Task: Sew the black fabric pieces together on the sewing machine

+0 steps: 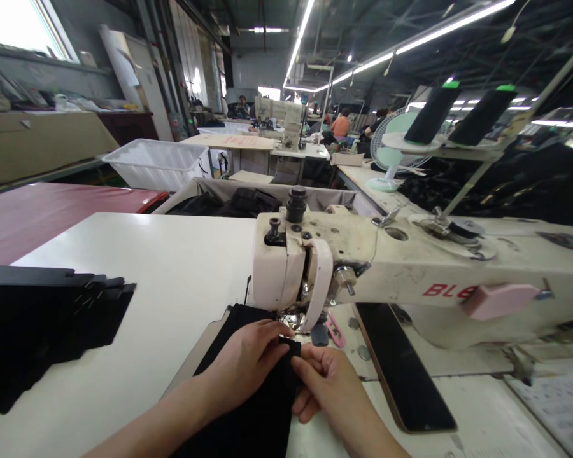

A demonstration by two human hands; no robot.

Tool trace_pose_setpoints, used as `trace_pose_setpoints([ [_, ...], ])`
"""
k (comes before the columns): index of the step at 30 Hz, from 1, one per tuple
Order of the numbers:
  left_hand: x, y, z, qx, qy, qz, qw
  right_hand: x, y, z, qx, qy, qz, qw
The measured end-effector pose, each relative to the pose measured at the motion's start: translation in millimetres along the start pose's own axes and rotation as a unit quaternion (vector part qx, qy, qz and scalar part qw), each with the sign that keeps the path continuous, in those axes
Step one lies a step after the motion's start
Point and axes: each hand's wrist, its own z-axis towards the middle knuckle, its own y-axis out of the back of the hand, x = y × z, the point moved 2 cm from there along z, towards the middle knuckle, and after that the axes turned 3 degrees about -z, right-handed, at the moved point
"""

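A piece of black fabric lies on the white table in front of a cream sewing machine, its far end under the needle area. My left hand rests on the fabric and pinches its edge just before the presser foot. My right hand grips the same edge from the right, fingers curled on it. Both hands meet at a small fold of cloth right below the machine head.
A stack of black cut pieces sits at the left of the table. A black phone lies right of my hands, pink snips beside the needle. Thread cones, a fan, a white bin and other people sit farther back.
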Motion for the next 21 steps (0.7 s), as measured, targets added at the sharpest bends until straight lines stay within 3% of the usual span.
trace_pose_setpoints([
  [5,0,9,8,0.024,0.032,0.016,0.999,-4,4,-1,-0.040,0.067,-0.074,0.994],
  [9,3,16,10,0.021,0.078,0.023,0.996,-16,-13,-16,-0.107,0.150,-0.150,0.971],
  [11,6,18,11,0.019,0.118,0.027,0.992,-28,-25,-21,-0.087,0.142,-0.147,0.975],
  [14,9,17,15,0.012,0.151,0.040,0.988,-43,-31,-21,-0.043,0.080,-0.056,0.994],
  [21,9,10,23,-0.061,0.112,0.066,0.990,-47,-13,-6,-0.011,0.050,0.013,0.999],
])
